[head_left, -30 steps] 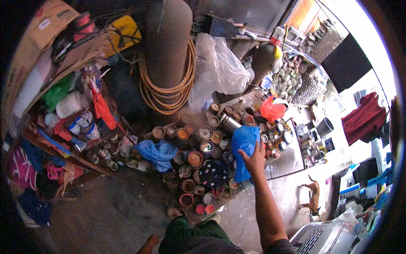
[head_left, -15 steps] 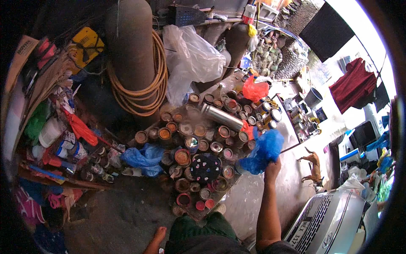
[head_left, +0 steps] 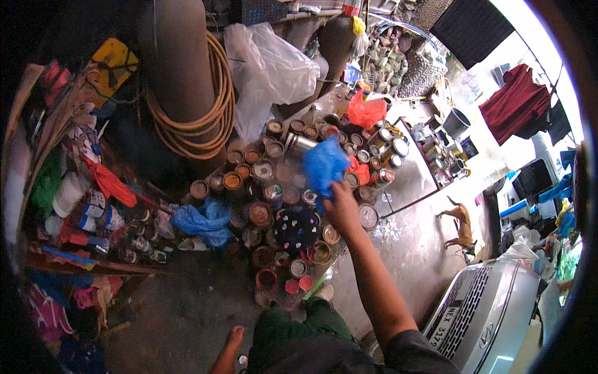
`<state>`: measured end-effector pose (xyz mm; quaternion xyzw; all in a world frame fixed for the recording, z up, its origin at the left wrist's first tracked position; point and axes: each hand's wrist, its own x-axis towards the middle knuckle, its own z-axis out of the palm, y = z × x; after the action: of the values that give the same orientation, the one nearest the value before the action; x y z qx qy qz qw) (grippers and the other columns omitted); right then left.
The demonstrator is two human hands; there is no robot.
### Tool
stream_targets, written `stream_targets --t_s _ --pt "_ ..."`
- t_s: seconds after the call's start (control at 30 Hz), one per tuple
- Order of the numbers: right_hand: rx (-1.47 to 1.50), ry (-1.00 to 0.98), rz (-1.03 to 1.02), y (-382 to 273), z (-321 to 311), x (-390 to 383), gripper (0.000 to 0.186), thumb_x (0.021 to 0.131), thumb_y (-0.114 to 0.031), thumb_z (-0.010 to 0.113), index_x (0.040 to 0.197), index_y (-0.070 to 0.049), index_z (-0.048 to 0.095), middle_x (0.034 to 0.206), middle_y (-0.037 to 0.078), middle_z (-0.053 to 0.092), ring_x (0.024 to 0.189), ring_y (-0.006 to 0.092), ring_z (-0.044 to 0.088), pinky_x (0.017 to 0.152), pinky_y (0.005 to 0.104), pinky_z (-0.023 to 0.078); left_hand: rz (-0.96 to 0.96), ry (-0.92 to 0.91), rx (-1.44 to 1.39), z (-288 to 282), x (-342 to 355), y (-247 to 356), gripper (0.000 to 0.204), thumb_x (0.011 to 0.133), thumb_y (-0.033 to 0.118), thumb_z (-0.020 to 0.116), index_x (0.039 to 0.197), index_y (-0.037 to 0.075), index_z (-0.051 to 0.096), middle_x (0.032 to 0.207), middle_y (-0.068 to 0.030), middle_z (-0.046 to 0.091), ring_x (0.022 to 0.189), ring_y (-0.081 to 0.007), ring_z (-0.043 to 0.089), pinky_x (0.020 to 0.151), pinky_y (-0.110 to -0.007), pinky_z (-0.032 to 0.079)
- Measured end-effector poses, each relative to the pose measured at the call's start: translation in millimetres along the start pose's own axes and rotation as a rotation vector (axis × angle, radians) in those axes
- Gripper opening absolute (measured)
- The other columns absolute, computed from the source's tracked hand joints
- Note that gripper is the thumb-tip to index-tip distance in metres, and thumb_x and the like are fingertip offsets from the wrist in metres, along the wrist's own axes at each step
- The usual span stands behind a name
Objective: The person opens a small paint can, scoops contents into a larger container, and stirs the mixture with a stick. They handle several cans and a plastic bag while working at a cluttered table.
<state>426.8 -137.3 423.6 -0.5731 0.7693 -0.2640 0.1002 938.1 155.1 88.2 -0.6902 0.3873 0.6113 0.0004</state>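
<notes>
My right hand (head_left: 341,202) grips a crumpled blue plastic bag (head_left: 325,162) above crowded round cans (head_left: 261,215), many with stained or rusty tops. A long steel cylinder (head_left: 300,142) lies among them, partly hidden by that bag. A dark dotted cloth-like item (head_left: 294,230) lies on the cans just below my hand. Another blue bag (head_left: 202,221) rests to their left, and a red bag (head_left: 366,111) at the back. My left hand (head_left: 234,338) hangs low beside my leg, away from the cans; its fingers are too small and turned away to read.
A pillar with coiled hose (head_left: 187,134) and clear sheeting (head_left: 268,62) stand behind. Cluttered shelving (head_left: 87,206) fills the left. At right are more cans (head_left: 442,162), hanging laundry (head_left: 511,103), a brown dog (head_left: 462,227) on the floor and a silver car front (head_left: 479,318).
My right hand lifted the blue bag off the cans, bunching it and uncovering the steel cylinder, then swung it back leftward over them. The view has shifted.
</notes>
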Motion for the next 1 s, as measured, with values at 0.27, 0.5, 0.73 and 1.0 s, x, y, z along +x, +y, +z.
stream_targets --t_s 0.27,0.5,0.73,1.0 --pt "-0.024 -0.089 -0.155 -9 16 9 0.071 0.091 -0.031 0.074 0.153 -0.012 0.046 0.157 0.027 0.04 0.134 0.0473 0.052 0.111 0.0512 0.045 -0.014 -0.028 -0.091 48 -8 -17 0.04 0.1 0.034 0.063 0.125 0.003 0.066 0.111 -0.012 0.071 0.103 -0.0243 0.066 0.09 -0.039 0.052" --pt "0.124 -0.104 -0.259 83 -45 -103 0.054 0.09 -0.014 0.075 0.141 -0.008 0.056 0.145 0.024 0.053 0.13 0.0449 0.056 0.106 0.0481 0.049 -0.213 -0.28 0.041 114 -53 -8 0.061 0.104 0.048 0.053 0.136 -0.003 0.061 0.127 -0.0133 0.068 0.117 -0.0258 0.061 0.101 -0.043 0.048" --pt "0.068 -0.632 0.266 374 -36 -384 0.043 0.095 -0.031 0.066 0.127 -0.002 0.064 0.122 0.028 0.066 0.11 0.0485 0.064 0.096 0.0534 0.052 -0.134 -0.435 -0.028 241 -88 29 0.088 0.102 0.068 0.042 0.157 0.0 0.038 0.163 -0.0179 0.038 0.15 -0.0332 0.035 0.122 -0.042 0.028" --pt "-0.008 -0.97 0.581 646 -123 -833 0.062 0.093 -0.052 0.062 0.133 -0.004 0.067 0.135 0.02 0.066 0.118 0.0371 0.067 0.101 0.0469 0.052 -0.153 -0.295 0.145 368 -127 139 0.099 0.093 0.071 0.054 0.158 -0.002 0.034 0.161 -0.0202 0.036 0.146 -0.034 0.038 0.116 -0.044 0.036"
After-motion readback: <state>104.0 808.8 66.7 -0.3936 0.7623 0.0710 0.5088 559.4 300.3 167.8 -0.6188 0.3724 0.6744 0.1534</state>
